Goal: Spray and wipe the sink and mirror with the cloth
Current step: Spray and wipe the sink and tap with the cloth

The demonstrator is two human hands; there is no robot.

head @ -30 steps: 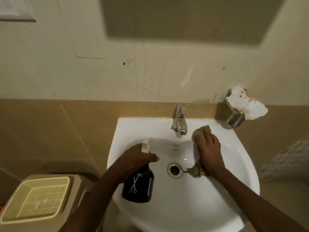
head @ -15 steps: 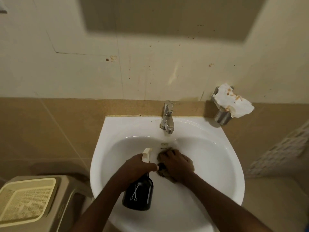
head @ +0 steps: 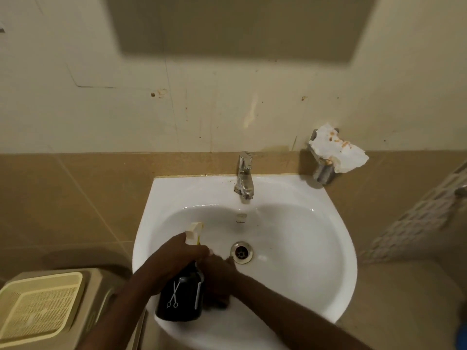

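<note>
A white sink (head: 316, 261) hangs on the tiled wall, with a chrome tap (head: 244, 176) at its back and a metal drain (head: 242, 252) in the bowl. My left hand (head: 177, 256) grips a black spray bottle (head: 180, 296) with a cream trigger head, held over the bowl's near left side. My right hand (head: 219, 276) presses down on the near inner wall of the bowl, just right of the bottle and below the drain. The cloth lies under that hand and is almost wholly hidden. The mirror (head: 240, 26) shows only as a dark panel at the top.
A metal holder (head: 322, 170) with crumpled stained white paper (head: 338, 152) is fixed right of the sink. A beige bin with a cream lattice lid (head: 38, 306) stands at the lower left, close to my left forearm.
My right hand has swept with the cloth from beside the tap, past the drain, to the bowl's near left wall next to the bottle. My left hand holds the bottle as before.
</note>
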